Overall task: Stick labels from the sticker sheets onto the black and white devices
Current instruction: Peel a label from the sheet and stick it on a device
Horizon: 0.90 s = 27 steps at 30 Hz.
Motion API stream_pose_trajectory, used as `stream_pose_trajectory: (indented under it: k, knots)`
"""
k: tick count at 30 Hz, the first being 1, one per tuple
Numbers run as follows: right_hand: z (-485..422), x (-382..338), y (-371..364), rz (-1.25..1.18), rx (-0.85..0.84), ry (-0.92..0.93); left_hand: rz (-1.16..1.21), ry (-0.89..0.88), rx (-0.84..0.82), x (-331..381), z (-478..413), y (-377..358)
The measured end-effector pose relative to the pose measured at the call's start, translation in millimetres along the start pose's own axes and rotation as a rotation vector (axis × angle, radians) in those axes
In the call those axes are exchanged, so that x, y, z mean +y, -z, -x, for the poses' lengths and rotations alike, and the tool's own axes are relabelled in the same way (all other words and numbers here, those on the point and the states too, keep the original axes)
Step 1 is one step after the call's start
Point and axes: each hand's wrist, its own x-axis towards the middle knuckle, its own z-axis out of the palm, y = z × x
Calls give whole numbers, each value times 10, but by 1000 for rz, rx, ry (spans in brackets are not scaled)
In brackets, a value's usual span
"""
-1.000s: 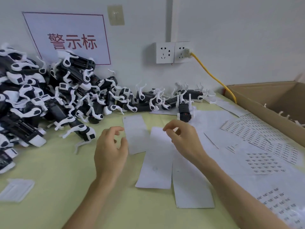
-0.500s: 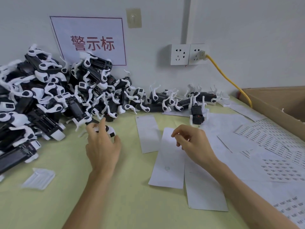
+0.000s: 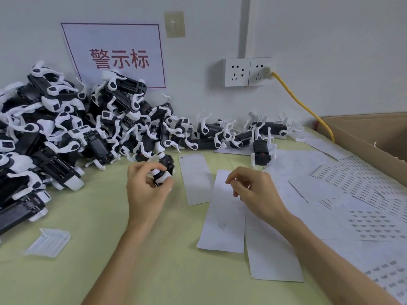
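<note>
Yellow-green tabletop (image 3: 88, 271) against white wall. Left hand (image 3: 146, 192) grips one black and white device (image 3: 164, 170), held just clear of table near pile edge. Right hand (image 3: 255, 190) apart from it, fingertips pinched together over blank backing strip (image 3: 222, 216); label between them too small to tell. Step, likely: bringing device and label together. Next move calls for flat face turned toward right fingers, label pressed square. Sticker sheets (image 3: 361, 186) to right; device pile (image 3: 66, 137) to left.

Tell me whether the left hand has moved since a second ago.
Yes. The left hand went from beside the blank white strip leftward to the device pile, and now holds one device near its edge.
</note>
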Motion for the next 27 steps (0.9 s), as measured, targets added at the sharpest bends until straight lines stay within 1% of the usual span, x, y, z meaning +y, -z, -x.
stream_pose_trajectory:
  k: [4,6,8,11,13,15,17,19,22,24,27]
  knots:
    - [-5,-11,15,-5,29,45,437,234,-158,152,10,-14]
    - [2,-24,32,-35,21,88,576,342,-259,174,9,-15]
    - [12,-35,44,-34,-68,116,637,405,-363,198,30,-25]
    - [29,-35,40,49,-227,165,685,475,-460,222,87,-58]
    - [34,-34,21,77,-285,178,693,502,-500,215,112,-77]
    - [48,-41,-1,73,-301,173,692,497,-518,199,123,-80]
    - [55,-39,-19,83,-255,175,705,494,-500,191,115,-80]
    - [43,-44,-23,87,-173,154,706,479,-430,185,93,-95]
    - [14,-42,-13,53,-37,89,568,468,-337,142,70,-136]
    - [9,-40,-7,11,41,55,512,517,-335,122,86,-171]
    - [15,-53,21,-82,136,12,459,522,-381,123,101,-188]
